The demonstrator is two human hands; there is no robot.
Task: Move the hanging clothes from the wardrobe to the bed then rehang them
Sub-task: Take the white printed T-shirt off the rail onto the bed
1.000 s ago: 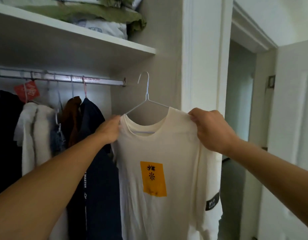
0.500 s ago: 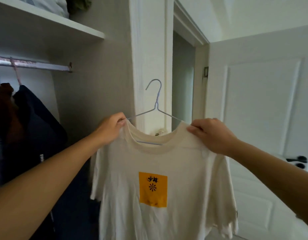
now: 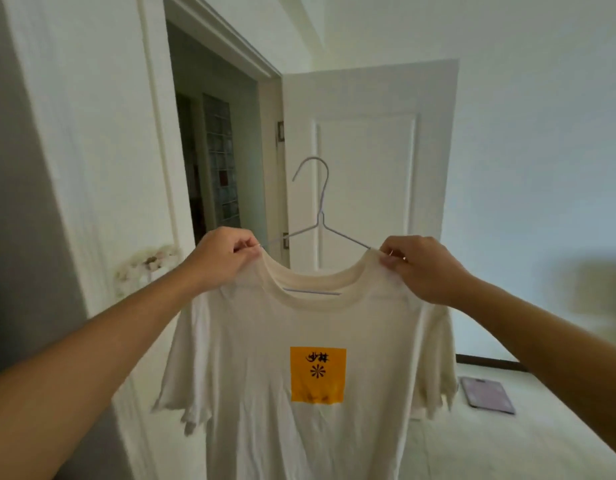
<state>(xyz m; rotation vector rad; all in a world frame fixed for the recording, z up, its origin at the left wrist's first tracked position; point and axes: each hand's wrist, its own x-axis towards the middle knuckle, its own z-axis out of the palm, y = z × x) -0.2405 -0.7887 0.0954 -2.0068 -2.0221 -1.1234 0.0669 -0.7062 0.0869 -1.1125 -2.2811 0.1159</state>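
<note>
Head view, our left hand and right hand pinching cream T-shirt shoulders on wire hanger, open white door beyond, pale floor with flat scale far right.

Left hand, right hand raised, pinching.

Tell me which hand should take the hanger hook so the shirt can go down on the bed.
Left, probably. The hook opens toward the left hand. Both hands pinch the shirt shoulders equally far from it; the right hand can hold meanwhile.
</note>
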